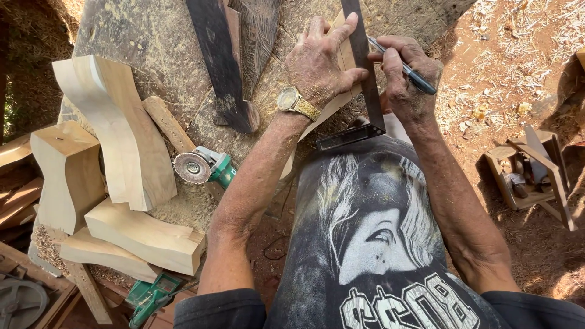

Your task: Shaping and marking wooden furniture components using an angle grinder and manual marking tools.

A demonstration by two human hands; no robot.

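My left hand [320,61], with a gold wristwatch on the wrist, presses a dark metal try square [364,79] flat against a pale wooden board [342,55] on a sawdust-covered workbench [152,42]. My right hand [405,76] grips a dark pen [405,67], its tip touching the right edge of the square's blade. The board is mostly hidden under my hands and the square.
A green angle grinder [204,166] lies at the bench edge. Curved pale wood blocks [116,128] are stacked at left, and a dark plank [222,61] lies on the bench. A wooden toolbox [530,176] sits on the dirt at right. Another green tool [149,297] lies below.
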